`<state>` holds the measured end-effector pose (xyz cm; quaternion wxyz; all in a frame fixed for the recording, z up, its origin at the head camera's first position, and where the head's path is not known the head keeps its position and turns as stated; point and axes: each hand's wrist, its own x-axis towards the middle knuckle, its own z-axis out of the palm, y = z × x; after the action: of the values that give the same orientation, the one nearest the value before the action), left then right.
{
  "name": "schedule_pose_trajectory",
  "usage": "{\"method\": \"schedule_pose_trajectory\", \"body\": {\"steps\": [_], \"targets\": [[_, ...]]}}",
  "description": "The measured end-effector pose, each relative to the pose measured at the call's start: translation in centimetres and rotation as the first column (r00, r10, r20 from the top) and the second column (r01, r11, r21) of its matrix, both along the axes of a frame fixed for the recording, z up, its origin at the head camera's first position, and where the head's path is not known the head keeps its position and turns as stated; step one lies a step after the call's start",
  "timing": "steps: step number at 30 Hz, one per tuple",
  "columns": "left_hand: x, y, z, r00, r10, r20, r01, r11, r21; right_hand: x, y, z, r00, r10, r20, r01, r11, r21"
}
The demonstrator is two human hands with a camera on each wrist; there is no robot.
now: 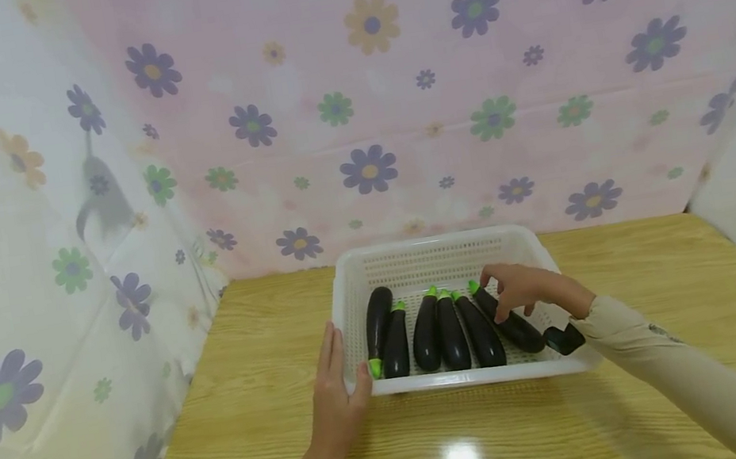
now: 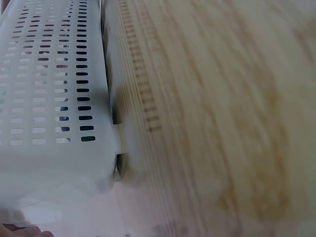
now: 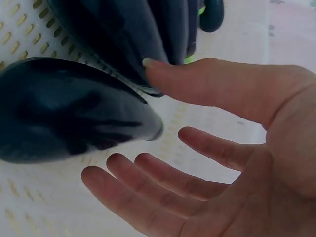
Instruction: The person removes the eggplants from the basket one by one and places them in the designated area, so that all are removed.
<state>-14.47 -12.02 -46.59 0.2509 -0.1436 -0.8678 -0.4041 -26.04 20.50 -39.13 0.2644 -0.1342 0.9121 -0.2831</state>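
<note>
Several dark purple eggplants with green stem ends lie in a white perforated plastic basket (image 1: 464, 379). At the basket's front left corner my left hand (image 1: 338, 395) rests against the side, fingers straight and thumb by the rim. The left wrist view shows the basket's slotted wall (image 2: 49, 163), with a bit of the hand at the lower left. Over the right part of the basket is my right hand (image 1: 522, 287), above the slanted rightmost eggplant (image 1: 520, 334). In the right wrist view its thumb and fingers are spread around one eggplant's narrow end (image 3: 79, 113), with a gap between.
The basket stands on a wood-grain table (image 1: 269, 333) near the back edge. Behind it hangs a pink flowered cloth (image 1: 285, 74), with pale flowered cloth (image 1: 25, 300) along the left side too. Two eggplants (image 1: 379, 324) lie together at the basket's left end.
</note>
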Motion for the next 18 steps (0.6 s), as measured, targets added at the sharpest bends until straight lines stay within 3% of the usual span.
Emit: {"method": "schedule_pose_trajectory", "body": {"steps": [11,18], "targets": [[0.0,0.1,-0.1,1.000,0.007,0.011,-0.007,1.000,-0.012,-0.9,-1.5,-1.5,0.997,-0.018,0.078,0.009,0.994,0.111],[-0.1,0.0,-0.1,1.000,0.006,-0.008,-0.006,1.000,-0.019,-0.8,-1.9,-1.5,0.999,-0.006,0.052,0.000,0.992,0.126]]}}
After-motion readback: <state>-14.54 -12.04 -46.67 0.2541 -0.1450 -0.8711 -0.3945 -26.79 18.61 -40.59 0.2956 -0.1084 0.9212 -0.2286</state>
